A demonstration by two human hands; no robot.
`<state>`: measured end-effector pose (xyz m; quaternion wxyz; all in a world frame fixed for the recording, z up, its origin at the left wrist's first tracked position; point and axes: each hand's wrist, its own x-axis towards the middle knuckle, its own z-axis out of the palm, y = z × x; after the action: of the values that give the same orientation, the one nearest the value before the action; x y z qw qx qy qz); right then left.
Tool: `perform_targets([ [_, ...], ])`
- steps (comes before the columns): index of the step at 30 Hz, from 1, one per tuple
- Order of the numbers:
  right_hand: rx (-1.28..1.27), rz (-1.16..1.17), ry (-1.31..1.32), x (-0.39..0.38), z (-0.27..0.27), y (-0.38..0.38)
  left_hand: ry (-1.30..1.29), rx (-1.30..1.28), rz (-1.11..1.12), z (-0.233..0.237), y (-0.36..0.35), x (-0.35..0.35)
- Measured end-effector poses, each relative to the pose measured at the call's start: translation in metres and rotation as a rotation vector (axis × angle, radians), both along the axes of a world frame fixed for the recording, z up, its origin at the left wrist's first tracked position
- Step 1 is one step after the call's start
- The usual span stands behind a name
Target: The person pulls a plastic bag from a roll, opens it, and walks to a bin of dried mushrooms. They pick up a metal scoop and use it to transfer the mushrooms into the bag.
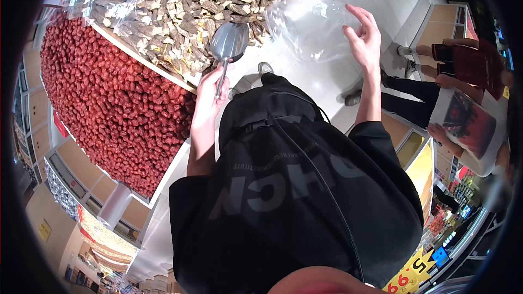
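My left hand (208, 92) is closed around the handle of a metal scoop (230, 41). The scoop's bowl is over the near edge of a heap of dried mushrooms (196, 0), dark and wrinkled with pale stems. No load can be made out in the scoop. To the right, my right hand (366, 38) has its thumb and fingers at the edge of a clear plastic bag (310, 30), which hangs beside the heap with its mouth spread. The bag looks empty, though glare hides part of it. Dried red dates (120, 98) fill the bin left of my left hand.
A pale divider (144, 54) separates dates from mushrooms. Loose clear plastic (103, 8) lies over their far left corner. Other people stand at the right, one in a printed white shirt (468, 125). A yellow price sign (411, 272) is at the bottom right.
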<state>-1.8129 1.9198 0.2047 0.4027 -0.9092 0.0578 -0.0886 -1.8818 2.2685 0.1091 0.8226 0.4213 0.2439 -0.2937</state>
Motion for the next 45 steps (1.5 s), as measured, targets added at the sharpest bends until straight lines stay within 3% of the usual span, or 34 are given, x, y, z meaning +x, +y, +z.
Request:
perform_targets([
  [5, 0.063, 0.112, 0.033, 0.011, -0.007, 0.004, -0.013, -0.039, 0.076, -0.014, -0.023, 0.018],
  [8, 0.119, 0.077, 0.106, 0.019, -0.033, 0.002, -0.031, 0.0, 0.071, -0.02, -0.032, 0.017],
  [12, 0.159, -0.017, 0.017, 0.022, -0.058, -0.005, -0.032, -0.01, 0.057, -0.014, -0.023, 0.011],
  [21, 0.152, -0.194, 0.081, 0.02, -0.058, -0.014, 0.03, 0.056, 0.041, -0.002, -0.014, 0.009],
  [24, 0.277, -0.159, 0.087, 0.023, -0.06, -0.017, 0.082, 0.057, 0.064, 0.008, -0.004, 0.002],
  [29, 0.192, -0.18, 0.142, 0.022, -0.044, -0.027, 0.052, 0.012, 0.028, 0.041, 0.024, -0.032],
  [37, 0.186, -0.095, 0.14, 0.024, -0.037, -0.02, 0.106, 0.347, -0.044, 0.079, 0.062, -0.107],
  [45, 0.216, -0.041, 0.107, 0.028, -0.06, 0.01, 0.144, 0.283, 0.041, 0.042, 0.033, -0.099],
])
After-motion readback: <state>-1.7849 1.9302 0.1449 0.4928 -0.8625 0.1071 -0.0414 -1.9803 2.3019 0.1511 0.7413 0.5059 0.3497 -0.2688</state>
